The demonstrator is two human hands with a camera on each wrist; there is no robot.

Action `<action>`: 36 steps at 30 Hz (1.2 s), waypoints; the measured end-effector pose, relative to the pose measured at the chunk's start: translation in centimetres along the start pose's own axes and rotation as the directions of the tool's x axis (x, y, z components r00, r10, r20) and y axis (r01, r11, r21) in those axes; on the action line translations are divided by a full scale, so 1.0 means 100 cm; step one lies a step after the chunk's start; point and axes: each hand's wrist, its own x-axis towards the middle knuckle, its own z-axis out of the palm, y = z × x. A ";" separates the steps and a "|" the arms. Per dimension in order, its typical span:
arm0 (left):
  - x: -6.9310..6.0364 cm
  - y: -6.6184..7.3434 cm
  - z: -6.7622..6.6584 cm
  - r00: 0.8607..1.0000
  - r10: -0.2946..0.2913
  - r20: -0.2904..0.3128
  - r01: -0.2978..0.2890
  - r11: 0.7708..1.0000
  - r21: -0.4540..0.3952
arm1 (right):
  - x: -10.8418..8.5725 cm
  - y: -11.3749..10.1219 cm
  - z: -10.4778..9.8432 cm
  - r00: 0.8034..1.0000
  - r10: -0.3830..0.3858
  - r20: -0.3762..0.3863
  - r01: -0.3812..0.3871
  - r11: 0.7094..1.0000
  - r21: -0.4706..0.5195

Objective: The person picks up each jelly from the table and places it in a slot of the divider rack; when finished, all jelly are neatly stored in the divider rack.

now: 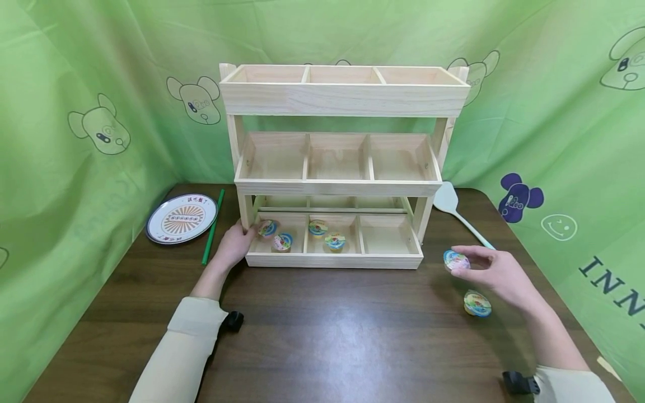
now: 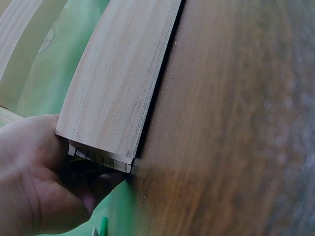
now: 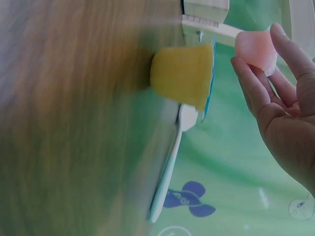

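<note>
My right hand (image 1: 504,274) pinches a pink jelly cup (image 1: 456,261) between thumb and fingers, lifted above the table at the right; its pink body (image 3: 256,49) shows in the right wrist view. Below it, a yellow jelly cup (image 1: 476,304) stands on the table. With my left hand (image 1: 233,244) I grip the left end of the bottom tray of a three-tier wooden shelf (image 1: 335,261); some fingertips are hidden behind the wood. Two jelly cups (image 1: 283,242) sit in that tray's left compartment, and two more (image 1: 335,242) in its middle one.
A round patterned plate (image 1: 182,219) and a green stick (image 1: 213,226) lie left of the shelf. To its right is a white spatula (image 1: 446,198), its handle running behind my right hand. Green printed cloth (image 1: 116,184) surrounds the brown table (image 1: 322,336).
</note>
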 end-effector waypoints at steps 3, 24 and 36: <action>0.000 0.000 0.000 1.000 0.001 -0.002 -0.001 1.000 -0.002 | 0.005 -0.006 0.005 1.000 -0.005 -0.006 0.005 1.000 -0.011; -0.001 0.001 0.000 1.000 -0.012 -0.001 0.012 1.000 -0.002 | 0.039 -0.030 0.032 0.999 -0.037 0.021 0.035 0.996 0.081; -0.001 0.000 0.001 1.000 -0.005 -0.003 0.005 1.000 0.001 | 0.056 -0.038 0.046 0.998 -0.067 0.013 0.065 0.992 0.109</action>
